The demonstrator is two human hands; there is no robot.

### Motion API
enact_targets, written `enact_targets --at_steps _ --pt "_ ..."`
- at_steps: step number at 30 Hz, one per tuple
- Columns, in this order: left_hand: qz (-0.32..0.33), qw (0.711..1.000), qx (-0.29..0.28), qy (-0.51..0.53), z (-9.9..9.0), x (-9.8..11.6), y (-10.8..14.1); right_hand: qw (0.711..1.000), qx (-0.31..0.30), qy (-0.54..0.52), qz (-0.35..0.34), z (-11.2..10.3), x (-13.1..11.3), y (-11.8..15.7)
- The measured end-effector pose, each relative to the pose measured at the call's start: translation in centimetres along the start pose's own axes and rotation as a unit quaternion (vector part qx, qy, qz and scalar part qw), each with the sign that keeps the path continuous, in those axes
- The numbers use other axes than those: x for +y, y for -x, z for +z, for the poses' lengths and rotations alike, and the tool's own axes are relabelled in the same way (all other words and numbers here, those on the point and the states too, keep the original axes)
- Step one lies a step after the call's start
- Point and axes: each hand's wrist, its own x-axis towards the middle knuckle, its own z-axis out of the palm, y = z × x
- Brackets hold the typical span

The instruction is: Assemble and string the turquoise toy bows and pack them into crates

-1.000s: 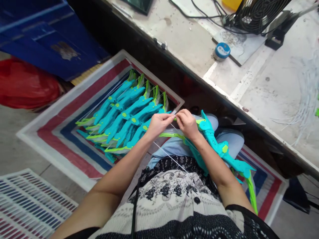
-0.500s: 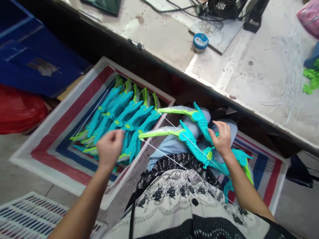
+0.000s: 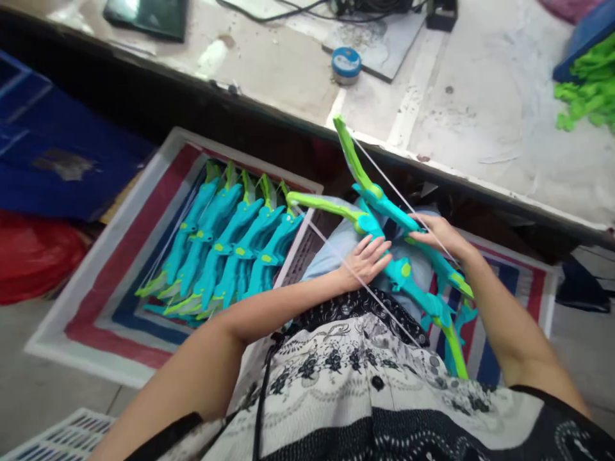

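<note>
Two turquoise toy bows with lime-green tips and white strings lie over my lap. My right hand (image 3: 435, 234) is closed around the middle of the farther toy bow (image 3: 391, 208), whose green tip points up toward the table edge. My left hand (image 3: 366, 261) lies on the nearer toy bow (image 3: 418, 294), with its fingers stretched flat across the turquoise body. The nearer bow's string passes over the back of my left hand. To the left, a lined crate (image 3: 91, 269) holds stacked rows of similar toy bows (image 3: 225, 224).
The worktable (image 3: 278, 70) runs across the far side, its edge close beyond the raised bow tip. On it stand a small blue-lidded tub (image 3: 346, 64) and a heap of green parts (image 3: 589, 83). Another striped-lined crate (image 3: 528, 282) sits at right, a white slatted basket (image 3: 67, 438) at lower left.
My left hand has moved right from above the crate onto the nearer bow. My right hand has taken the farther bow, which has turned so its green tip rises toward the table.
</note>
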Motion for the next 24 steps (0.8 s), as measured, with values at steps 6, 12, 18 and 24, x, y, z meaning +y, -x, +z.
enact_targets --at_steps 6,12,18,24 --pt "0.063 0.969 -0.239 0.018 -3.7 -0.6 -5.1 0.969 -0.171 -0.157 0.079 -3.4 0.0 -2.6" --pt "-0.068 0.939 -0.336 -0.029 -8.1 -1.6 -3.8 0.899 -0.372 -0.196 0.125 -1.3 -0.2 -5.4" --pt "-0.021 0.976 -0.152 -0.153 -4.7 -1.1 -2.3 0.960 -0.042 -0.185 0.204 -0.2 0.3 -6.1" --pt "-0.043 0.973 -0.155 -0.168 -3.7 -2.3 -5.6 0.979 0.193 0.059 0.039 -2.2 0.1 -1.3"
